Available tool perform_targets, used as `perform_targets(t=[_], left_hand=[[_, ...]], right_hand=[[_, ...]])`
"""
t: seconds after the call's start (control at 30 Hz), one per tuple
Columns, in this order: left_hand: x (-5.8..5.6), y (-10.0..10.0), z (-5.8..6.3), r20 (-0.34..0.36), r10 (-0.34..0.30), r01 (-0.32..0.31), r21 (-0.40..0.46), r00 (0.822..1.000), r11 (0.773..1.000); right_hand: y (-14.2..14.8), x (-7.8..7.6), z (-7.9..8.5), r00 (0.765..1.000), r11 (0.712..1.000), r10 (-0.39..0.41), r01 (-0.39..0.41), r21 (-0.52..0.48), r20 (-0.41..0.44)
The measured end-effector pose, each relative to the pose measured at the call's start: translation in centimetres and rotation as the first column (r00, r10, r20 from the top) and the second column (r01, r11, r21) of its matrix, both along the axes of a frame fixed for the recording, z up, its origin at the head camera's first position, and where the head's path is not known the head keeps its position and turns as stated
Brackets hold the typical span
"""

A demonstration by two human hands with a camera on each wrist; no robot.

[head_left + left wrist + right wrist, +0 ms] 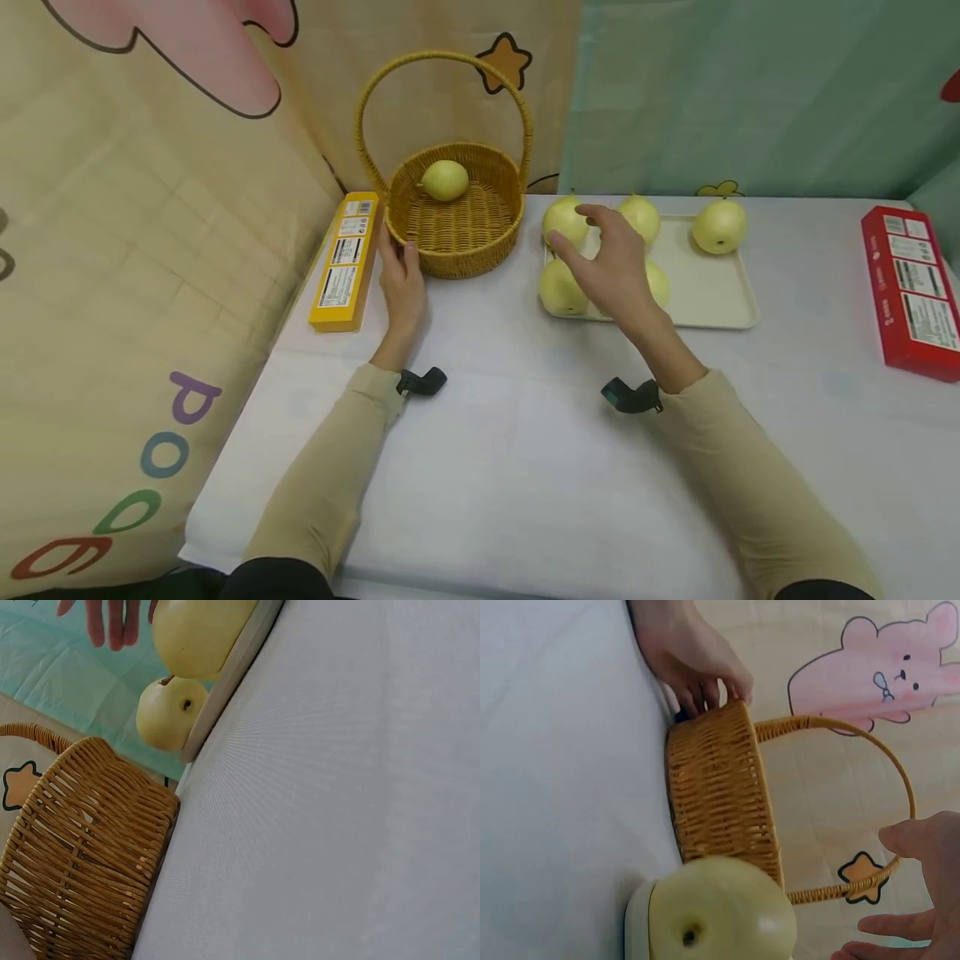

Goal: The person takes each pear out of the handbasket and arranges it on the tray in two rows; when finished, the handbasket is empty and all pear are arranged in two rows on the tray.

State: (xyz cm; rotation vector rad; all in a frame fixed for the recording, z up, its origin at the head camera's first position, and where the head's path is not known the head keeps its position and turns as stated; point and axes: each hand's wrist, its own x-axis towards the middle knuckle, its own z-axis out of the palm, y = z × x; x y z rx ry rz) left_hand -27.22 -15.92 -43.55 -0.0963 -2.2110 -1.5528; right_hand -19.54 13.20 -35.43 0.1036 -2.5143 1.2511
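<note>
My left hand (403,287) holds the near left side of a woven wicker basket (465,265), its thumb by the rim. The right wrist view also shows the left hand (697,656) against the basket wall (720,784). One pale yellow pear (446,181) lies inside the basket. Above the left part of a cream tray (708,292) hovers my right hand (611,262), thumb and fingers spread with nothing between them. Several pears, such as the front left pear (561,289) and the far right pear (719,226), sit on the tray; the hand partly hides some.
Left of the basket lies a yellow box (345,262), close to the left hand. A red box (913,292) lies at the far right of the white-covered table (510,467). Printed curtains (750,100) hang along the back and left.
</note>
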Motion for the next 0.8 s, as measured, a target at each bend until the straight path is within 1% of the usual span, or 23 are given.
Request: perform_targets(t=[0.2, 0.3, 0.4, 0.53, 0.67, 0.8], left_hand=[[-0.1, 0.0, -0.2, -0.002, 0.008, -0.008, -0.006, 1.000, 1.000], [-0.1, 0.0, -0.1, -0.005, -0.002, 0.002, -0.003, 1.000, 1.000], [0.0, 0.0, 0.0, -0.008, -0.013, 0.013, 0.001, 1.000, 1.000], [0.1, 0.0, 0.0, -0.006, -0.009, 0.009, -0.006, 1.000, 1.000], [0.0, -0.1, -0.2, 0.001, 0.001, -0.001, -0.019, 1.000, 1.000], [-0.3, -0.1, -0.2, -0.002, 0.006, -0.006, -0.025, 1.000, 1.000]], right_hand=[[-4.0, -2.4, -0.2, 0.998, 0.996, 0.061, -0.062, -0.061, -0.015], [-5.8, -3.7, -0.2, 0.997, 0.994, 0.068, -0.070, -0.088, -0.033], [-7.2, -5.0, -0.2, 0.997, 0.993, 0.066, -0.069, -0.094, -0.037], [-8.8, -7.1, 0.0, 0.997, 0.994, 0.081, -0.081, -0.075, -0.011], [-10.1, -9.5, -0.1, 0.993, 0.990, 0.117, -0.116, -0.078, 0.013], [-10.9, -11.7, -0.1, 0.987, 0.983, 0.157, -0.158, -0.095, -0.012]])
